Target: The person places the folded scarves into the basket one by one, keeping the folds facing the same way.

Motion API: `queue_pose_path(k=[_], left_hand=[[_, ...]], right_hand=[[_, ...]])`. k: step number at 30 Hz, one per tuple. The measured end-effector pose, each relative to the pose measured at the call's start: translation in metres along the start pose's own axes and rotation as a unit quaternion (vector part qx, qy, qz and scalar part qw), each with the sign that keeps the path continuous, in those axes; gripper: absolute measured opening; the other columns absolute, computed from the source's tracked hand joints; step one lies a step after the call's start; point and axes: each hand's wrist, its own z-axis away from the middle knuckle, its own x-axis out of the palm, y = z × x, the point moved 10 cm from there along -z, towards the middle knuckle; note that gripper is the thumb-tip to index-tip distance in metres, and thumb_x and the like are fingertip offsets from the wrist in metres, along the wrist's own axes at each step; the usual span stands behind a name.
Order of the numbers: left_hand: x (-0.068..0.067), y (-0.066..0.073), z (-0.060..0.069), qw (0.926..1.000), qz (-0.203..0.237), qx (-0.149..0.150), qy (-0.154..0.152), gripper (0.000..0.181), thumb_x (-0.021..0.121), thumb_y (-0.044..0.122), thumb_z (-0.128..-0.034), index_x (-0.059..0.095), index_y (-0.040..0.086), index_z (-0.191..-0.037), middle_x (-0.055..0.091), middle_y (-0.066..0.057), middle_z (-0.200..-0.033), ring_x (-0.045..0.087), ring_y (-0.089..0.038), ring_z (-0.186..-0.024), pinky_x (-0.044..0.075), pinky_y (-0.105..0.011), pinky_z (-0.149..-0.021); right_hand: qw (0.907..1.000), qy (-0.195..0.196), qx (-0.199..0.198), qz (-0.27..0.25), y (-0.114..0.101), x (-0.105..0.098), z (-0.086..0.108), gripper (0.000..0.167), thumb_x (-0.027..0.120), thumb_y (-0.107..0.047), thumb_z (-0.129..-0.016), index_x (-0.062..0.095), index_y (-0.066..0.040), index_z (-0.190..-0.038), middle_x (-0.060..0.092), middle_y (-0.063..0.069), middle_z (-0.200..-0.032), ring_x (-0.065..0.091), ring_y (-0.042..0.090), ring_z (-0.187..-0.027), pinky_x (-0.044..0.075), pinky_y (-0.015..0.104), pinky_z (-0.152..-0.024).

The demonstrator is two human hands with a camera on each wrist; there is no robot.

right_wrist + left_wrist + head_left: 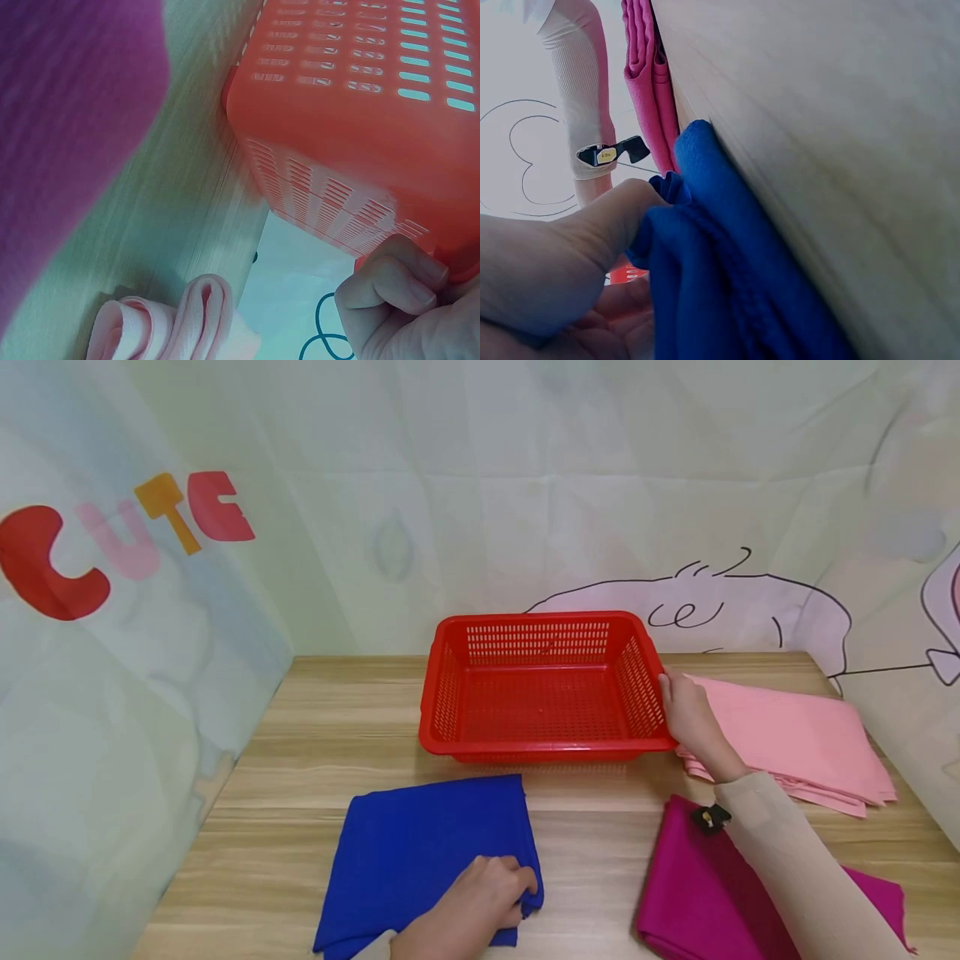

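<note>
In the head view a folded blue cloth (427, 835) lies on the near part of the table. My left hand (480, 897) is at its right edge; in the left wrist view the thumb and fingers pinch the layered blue cloth (720, 247). A red plastic basket (551, 746) with slotted sides stands at the back middle, nothing inside it. Curled over its right rim is my right hand (692, 717), whose bent fingers also show against the basket (315, 112) in the right wrist view.
Right of the basket lies a folded pink cloth (787, 735). A folded magenta cloth (697, 893) is at the near right, partly under my right sleeve (802, 868). Printed fabric (360, 510) hangs behind the wooden table (330, 710) and along its sides.
</note>
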Motion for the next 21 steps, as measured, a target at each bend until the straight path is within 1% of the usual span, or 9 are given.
queue_pose_path(k=[5,9,14,17,21], left_hand=[[-0.0022,0.0029,-0.0005,0.9998,-0.012,0.012,0.008,0.016,0.075,0.012,-0.0878,0.075,0.017,-0.103,0.067,0.005,-0.088,0.059,-0.007,-0.074,0.055,-0.024,-0.074],[-0.0024,0.0049,-0.0004,0.9996,-0.014,0.02,0.009,0.016,0.074,0.011,-0.088,0.075,0.016,-0.103,0.067,0.005,-0.089,0.058,-0.006,-0.074,0.054,-0.023,-0.073],[-0.0033,0.0077,-0.0007,0.9995,-0.004,0.028,0.009,0.017,0.074,0.011,-0.0886,0.075,0.016,-0.104,0.067,0.005,-0.089,0.057,-0.004,-0.074,0.054,-0.022,-0.073],[-0.0025,0.0086,-0.0014,0.9996,0.001,0.029,0.006,0.016,0.074,0.012,-0.0893,0.075,0.016,-0.105,0.067,0.006,-0.089,0.057,-0.004,-0.074,0.054,-0.022,-0.073],[-0.0011,0.0101,-0.0025,0.9994,-0.01,0.032,0.005,0.015,0.075,0.013,-0.0891,0.075,0.016,-0.104,0.066,0.005,-0.088,0.058,-0.005,-0.075,0.054,-0.022,-0.073]], right_hand=[[1.0,0.002,-0.002,0.0,-0.0006,-0.0004,0.0,0.037,0.031,-0.013,-0.11,0.053,0.014,-0.125,0.053,0.018,-0.077,0.054,0.031,-0.068,0.048,0.045,-0.062],[1.0,0.001,0.0,0.001,0.0001,-0.0001,-0.0001,0.039,0.031,-0.012,-0.11,0.052,0.015,-0.128,0.054,0.02,-0.08,0.054,0.032,-0.07,0.048,0.046,-0.064],[1.0,0.002,0.001,0.002,0.0001,-0.0002,-0.0001,0.04,0.031,-0.013,-0.11,0.05,0.016,-0.13,0.054,0.022,-0.081,0.055,0.033,-0.071,0.049,0.048,-0.065],[1.0,0.003,0.001,0.002,0.0,-0.0001,-0.0002,0.04,0.031,-0.012,-0.11,0.05,0.016,-0.13,0.054,0.023,-0.083,0.055,0.034,-0.072,0.049,0.05,-0.067],[1.0,0.002,0.003,0.004,-0.0001,0.0004,-0.0004,0.04,0.031,-0.012,-0.109,0.049,0.017,-0.131,0.055,0.025,-0.086,0.055,0.035,-0.074,0.049,0.052,-0.069]])
